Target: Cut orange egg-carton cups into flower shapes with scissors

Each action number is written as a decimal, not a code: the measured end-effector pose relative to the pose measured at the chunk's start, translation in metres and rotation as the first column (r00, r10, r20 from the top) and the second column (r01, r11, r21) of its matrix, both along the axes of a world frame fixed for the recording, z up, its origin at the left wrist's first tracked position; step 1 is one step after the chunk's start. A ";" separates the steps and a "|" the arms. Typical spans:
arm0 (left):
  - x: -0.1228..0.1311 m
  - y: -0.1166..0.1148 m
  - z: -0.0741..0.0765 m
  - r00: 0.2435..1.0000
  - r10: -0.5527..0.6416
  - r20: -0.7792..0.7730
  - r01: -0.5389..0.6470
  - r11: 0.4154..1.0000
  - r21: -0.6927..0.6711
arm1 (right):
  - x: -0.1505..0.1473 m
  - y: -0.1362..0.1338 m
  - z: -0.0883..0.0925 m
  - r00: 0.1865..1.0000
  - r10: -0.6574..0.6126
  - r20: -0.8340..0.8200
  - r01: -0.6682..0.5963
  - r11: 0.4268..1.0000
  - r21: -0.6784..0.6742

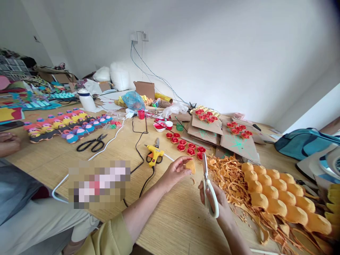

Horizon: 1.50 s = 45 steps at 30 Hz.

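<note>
My left hand (pixel 174 172) pinches a small orange foam piece (pixel 190 166) between thumb and fingers, just above the wooden table (pixel 170 219). My right hand (pixel 216 202) grips white-handled scissors (pixel 208 187), blades pointing up and closed beside the foam piece. To the right lies a pile of orange foam trimmings (pixel 225 173) and rows of rounded orange foam shapes (pixel 278 198).
A yellow glue gun (pixel 154 154) with a black cord, black scissors (pixel 92 143), red paper roses (pixel 186 145) on the table and on cardboard sheets (pixel 239 141), colourful foam figures (pixel 66 125), a white bottle (pixel 86 100), a blue bag (pixel 302 143). Another person's hand (pixel 9 141) rests at the left edge.
</note>
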<state>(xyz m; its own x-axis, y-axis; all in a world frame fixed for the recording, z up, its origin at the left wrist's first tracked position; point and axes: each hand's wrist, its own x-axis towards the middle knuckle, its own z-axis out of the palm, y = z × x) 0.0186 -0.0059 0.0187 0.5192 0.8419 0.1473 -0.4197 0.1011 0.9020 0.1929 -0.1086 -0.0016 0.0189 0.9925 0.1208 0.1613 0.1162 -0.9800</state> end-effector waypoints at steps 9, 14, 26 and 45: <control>0.001 0.003 -0.004 0.998 0.048 -0.048 -0.042 0.993 0.113 | -0.003 -0.001 0.004 0.932 -0.022 0.363 0.015 1.000 0.020; 0.001 0.001 -0.001 0.998 0.036 -0.052 -0.031 0.996 0.086 | -0.004 -0.002 0.009 0.894 -0.034 0.447 0.008 0.998 0.060; 0.000 0.000 0.001 0.999 0.028 -0.039 -0.021 0.988 0.156 | 0.001 0.002 -0.004 0.833 -0.097 0.545 -0.016 0.980 0.199; 0.000 0.001 -0.005 0.998 -0.047 0.047 0.043 0.996 0.072 | -0.008 -0.003 0.003 0.856 -0.158 0.492 0.023 0.963 0.269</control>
<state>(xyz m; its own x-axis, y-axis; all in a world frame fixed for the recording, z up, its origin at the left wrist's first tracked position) 0.0190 -0.0046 0.0136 0.5470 0.8045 0.2315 -0.4599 0.0577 0.8861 0.1850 -0.1115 0.0017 -0.0233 0.9262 0.3762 0.6462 0.3011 -0.7013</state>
